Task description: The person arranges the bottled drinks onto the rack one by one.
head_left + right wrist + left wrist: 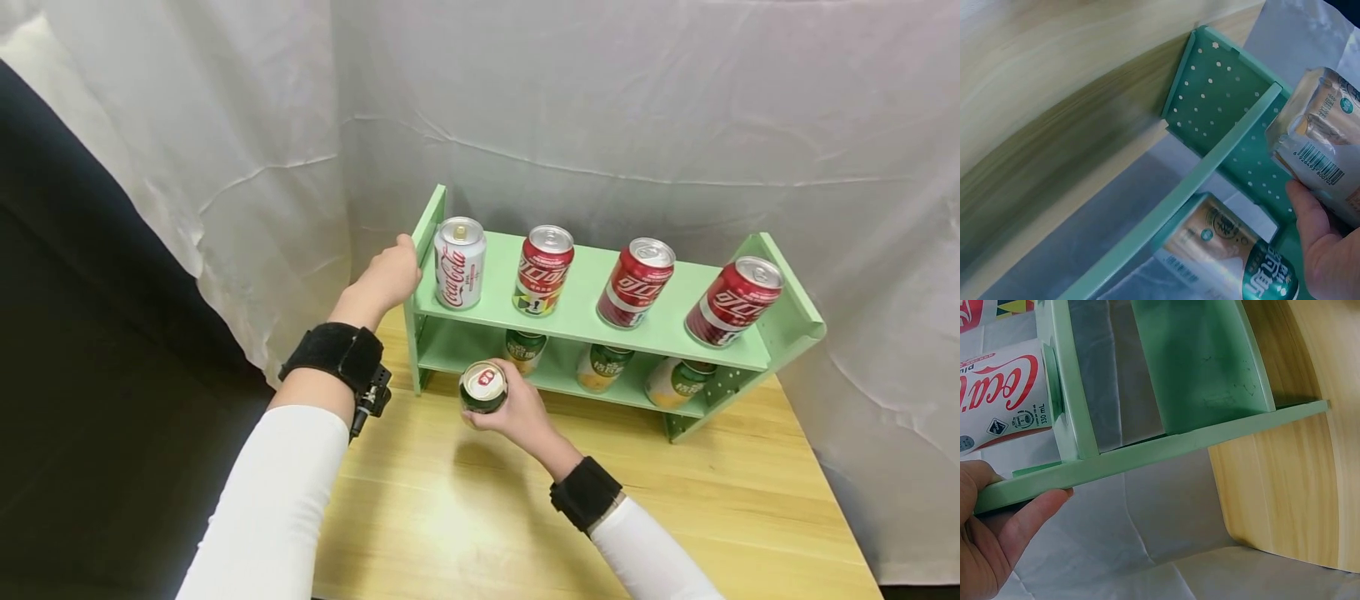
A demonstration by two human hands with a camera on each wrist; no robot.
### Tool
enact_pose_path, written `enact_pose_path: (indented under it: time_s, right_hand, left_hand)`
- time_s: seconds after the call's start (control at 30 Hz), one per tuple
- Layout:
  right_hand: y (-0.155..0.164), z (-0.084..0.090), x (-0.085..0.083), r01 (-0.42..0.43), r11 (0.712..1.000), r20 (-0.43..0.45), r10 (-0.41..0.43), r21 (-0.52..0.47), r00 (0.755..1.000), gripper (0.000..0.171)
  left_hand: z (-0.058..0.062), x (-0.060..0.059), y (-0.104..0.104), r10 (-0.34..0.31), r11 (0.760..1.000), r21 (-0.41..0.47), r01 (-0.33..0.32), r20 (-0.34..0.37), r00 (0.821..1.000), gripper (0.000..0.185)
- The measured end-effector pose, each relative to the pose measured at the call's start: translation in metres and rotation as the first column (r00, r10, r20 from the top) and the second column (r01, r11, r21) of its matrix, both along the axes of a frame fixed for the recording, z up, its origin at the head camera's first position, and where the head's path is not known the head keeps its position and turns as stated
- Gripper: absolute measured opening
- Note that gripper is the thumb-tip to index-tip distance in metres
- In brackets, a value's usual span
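Note:
My left hand (384, 277) grips the left side panel of a green two-tier shelf (487, 321). In the left wrist view the thumb and a finger lie on either side of that panel's edge (1141, 455). A white Coca-Cola can (461, 265) stands on the top tier beside this hand. My right hand (522, 415) holds a green and gold drink can (483, 387) by its side, in front of the lower tier's left end. Up close in the right wrist view, the held can (1319, 147) shows its barcode, with a similar can (1222, 250) on the tier nearby.
Three red cola cans, among them a middle one (636, 283), line the top tier. Green and gold cans, one in the centre (603, 367), stand on the lower tier. The shelf rests on a wooden table (420, 500), with a pale curtain (637, 108) behind.

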State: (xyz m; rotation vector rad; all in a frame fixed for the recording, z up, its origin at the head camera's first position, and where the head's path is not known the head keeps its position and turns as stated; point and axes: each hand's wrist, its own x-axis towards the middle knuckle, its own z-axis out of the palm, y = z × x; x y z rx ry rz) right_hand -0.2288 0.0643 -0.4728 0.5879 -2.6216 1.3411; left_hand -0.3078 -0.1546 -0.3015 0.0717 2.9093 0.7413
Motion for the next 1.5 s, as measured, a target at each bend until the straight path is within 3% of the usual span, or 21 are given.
enact_pose_path:
  time_s: [0.43, 0.8, 1.1, 1.5]
  right_hand:
    - [-0.025, 0.002, -0.03, 0.025, 1.0, 0.023, -0.025, 0.005, 0.999, 0.079]
    - [-0.045, 0.007, -0.059, 0.106, 0.993, 0.115, -0.1, -0.043, 0.988, 0.073]
    - [-0.053, 0.008, -0.072, 0.164, 0.986, 0.213, -0.158, -0.012, 0.964, 0.074]
    - [-0.058, 0.008, -0.091, 0.084, 0.989, 0.251, -0.051, -0.123, 0.967, 0.088]
  left_hand:
    - [0.002, 0.001, -0.001, 0.007, 1.0, -0.015, -0.007, -0.001, 1.0, 0.047]
    - [0.0, 0.0, 0.001, 0.023, 1.0, -0.017, -0.022, 0.004, 1.0, 0.045]
    - [0.0, -0.001, 0.003, 0.018, 1.0, 0.001, -0.018, 0.015, 1.0, 0.046]
    - [-0.001, -0.001, 0.001, 0.024, 1.0, -0.012, -0.024, -0.012, 1.0, 0.044]
